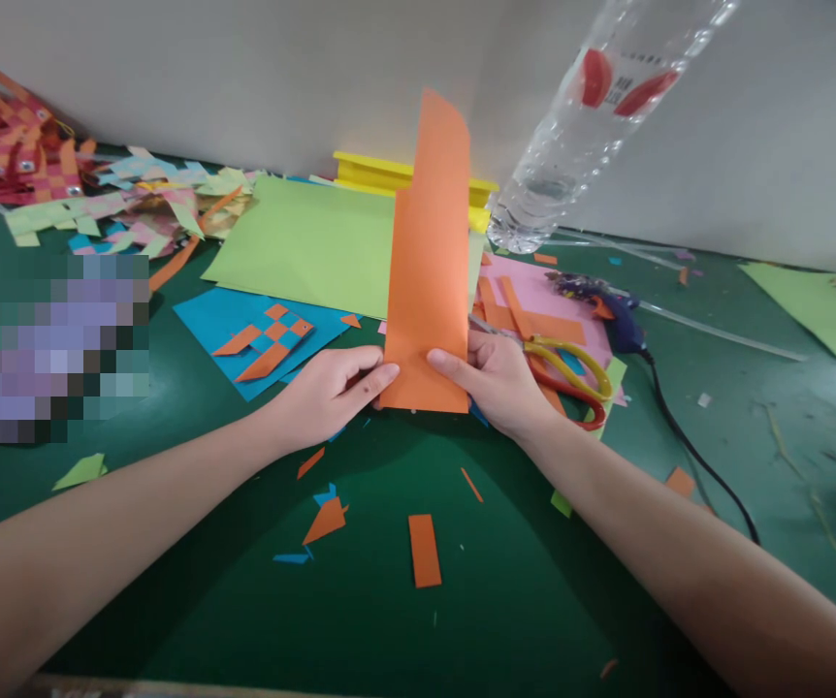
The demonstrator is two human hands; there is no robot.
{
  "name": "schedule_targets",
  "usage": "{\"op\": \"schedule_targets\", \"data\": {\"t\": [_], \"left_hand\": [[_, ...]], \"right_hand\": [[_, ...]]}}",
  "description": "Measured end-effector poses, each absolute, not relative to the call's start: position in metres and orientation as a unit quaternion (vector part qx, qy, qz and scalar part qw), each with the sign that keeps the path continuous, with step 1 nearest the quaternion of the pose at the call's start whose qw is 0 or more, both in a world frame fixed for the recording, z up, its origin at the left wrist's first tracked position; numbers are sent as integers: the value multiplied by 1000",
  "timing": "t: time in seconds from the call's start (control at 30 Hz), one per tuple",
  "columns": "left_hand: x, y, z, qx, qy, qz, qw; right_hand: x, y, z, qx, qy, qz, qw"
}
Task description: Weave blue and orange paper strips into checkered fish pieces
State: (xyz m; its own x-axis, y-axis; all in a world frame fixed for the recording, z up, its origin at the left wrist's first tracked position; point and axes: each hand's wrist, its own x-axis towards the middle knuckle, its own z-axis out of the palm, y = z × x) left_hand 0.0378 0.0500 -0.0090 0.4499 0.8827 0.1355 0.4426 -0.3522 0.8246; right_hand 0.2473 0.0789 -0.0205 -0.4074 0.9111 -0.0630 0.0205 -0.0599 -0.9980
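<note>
Between my two hands stands a long sheet of orange paper (429, 281), folded along its length, its upper end reaching up toward the wall. My left hand (335, 388) pinches its lower left edge, thumb in front and fingers behind. On the lower right side, my right hand (501, 383) grips it the same way. Scissors (570, 368) with yellow and red handles lie just right of my right hand, their blades partly hidden behind it. Left of the sheet, a woven orange and blue paper fish (273, 339) rests on blue paper (236, 373).
Light green sheets (302, 242) lie behind, near a yellow strip (367, 173). A clear bottle (570, 145) leans at the wall. Right are pink paper (596, 325) and a glue gun (626, 325) with a cord. Woven paper pieces (17, 145) pile at left; orange scraps (425, 551) dot the green table (360, 630).
</note>
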Motion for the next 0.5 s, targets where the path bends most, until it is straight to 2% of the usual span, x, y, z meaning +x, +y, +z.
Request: {"op": "schedule_targets", "data": {"t": [0.27,0.5], "left_hand": [[38,51,-9,766,430,292,379],[39,49,-8,766,424,298,379]], "right_hand": [[248,79,-23,-457,-584,557,375],[250,77,-23,-442,-596,555,377]]}}
